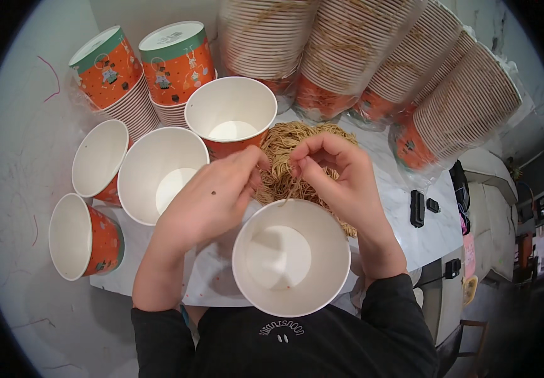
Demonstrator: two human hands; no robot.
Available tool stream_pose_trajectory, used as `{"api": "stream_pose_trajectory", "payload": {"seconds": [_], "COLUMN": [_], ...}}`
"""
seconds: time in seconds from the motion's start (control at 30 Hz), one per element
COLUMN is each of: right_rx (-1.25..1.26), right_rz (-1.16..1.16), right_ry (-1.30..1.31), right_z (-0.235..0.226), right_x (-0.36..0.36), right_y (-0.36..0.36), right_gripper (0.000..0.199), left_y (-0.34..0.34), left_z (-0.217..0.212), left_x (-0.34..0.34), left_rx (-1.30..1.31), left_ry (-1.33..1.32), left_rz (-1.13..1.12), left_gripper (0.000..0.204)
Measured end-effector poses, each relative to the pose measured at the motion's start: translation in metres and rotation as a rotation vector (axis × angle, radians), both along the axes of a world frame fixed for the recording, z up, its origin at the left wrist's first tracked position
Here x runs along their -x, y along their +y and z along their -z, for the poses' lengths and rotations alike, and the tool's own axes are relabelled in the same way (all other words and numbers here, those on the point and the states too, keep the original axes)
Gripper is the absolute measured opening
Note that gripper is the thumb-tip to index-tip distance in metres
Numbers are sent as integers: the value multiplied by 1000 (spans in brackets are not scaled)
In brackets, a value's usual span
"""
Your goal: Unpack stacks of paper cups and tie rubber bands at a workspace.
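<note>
A white-lined paper bucket (327,268) stands at the table's front edge, close against my body, its mouth facing up. Just beyond it lies a tangled heap of tan twine (278,142). My right hand (346,173) pinches a strand of twine (293,189) between thumb and forefinger; the strand hangs down to the bucket's far rim. To the left, my left hand (212,192) hovers with its back up and fingers curled in over the heap's edge. Its fingertips are partly hidden, and what they hold does not show.
Several open orange paper buckets (233,104) stand or tilt at the left. Behind them are nested stacks, two of them upside down (177,66). Tall plastic-wrapped stacks of buckets (363,44) line the back. Small black devices (417,208) lie on the table's right side.
</note>
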State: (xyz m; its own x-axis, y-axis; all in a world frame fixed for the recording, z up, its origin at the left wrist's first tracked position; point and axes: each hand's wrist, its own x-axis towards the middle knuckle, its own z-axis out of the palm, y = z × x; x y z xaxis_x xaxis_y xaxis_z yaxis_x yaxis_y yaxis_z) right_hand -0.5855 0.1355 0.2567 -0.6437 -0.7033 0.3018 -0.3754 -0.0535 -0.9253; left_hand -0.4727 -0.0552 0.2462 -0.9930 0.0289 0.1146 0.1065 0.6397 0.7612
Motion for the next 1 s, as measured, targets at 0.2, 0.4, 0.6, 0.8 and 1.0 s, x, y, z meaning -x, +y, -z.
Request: {"api": "stream_pose_trajectory", "payload": {"seconds": [0.2,0.4,0.6,0.8,1.0], "right_rx": [-131,-194,-106,-107,-127], "right_rz": [39,-51,-182,-272,-320], "right_ry": [35,0,-276,-321,-327], "right_z": [6,20,8,8,4], "right_x": [1,1,3,11,15], "right_y": [-9,-18,-15,-12,-9], "right_gripper": [14,20,15,14,16], "left_y": [0,12,-6,-7,-9], "left_z": [4,4,6,3,-7], "left_x": [13,16,12,11,6], "left_rx": [295,-119,-258,-778,-576], "left_ry": [476,628,29,-166,-188], "left_rz": [-299,-242,-283,-93,4], "left_gripper": [20,7,1,18,22]}}
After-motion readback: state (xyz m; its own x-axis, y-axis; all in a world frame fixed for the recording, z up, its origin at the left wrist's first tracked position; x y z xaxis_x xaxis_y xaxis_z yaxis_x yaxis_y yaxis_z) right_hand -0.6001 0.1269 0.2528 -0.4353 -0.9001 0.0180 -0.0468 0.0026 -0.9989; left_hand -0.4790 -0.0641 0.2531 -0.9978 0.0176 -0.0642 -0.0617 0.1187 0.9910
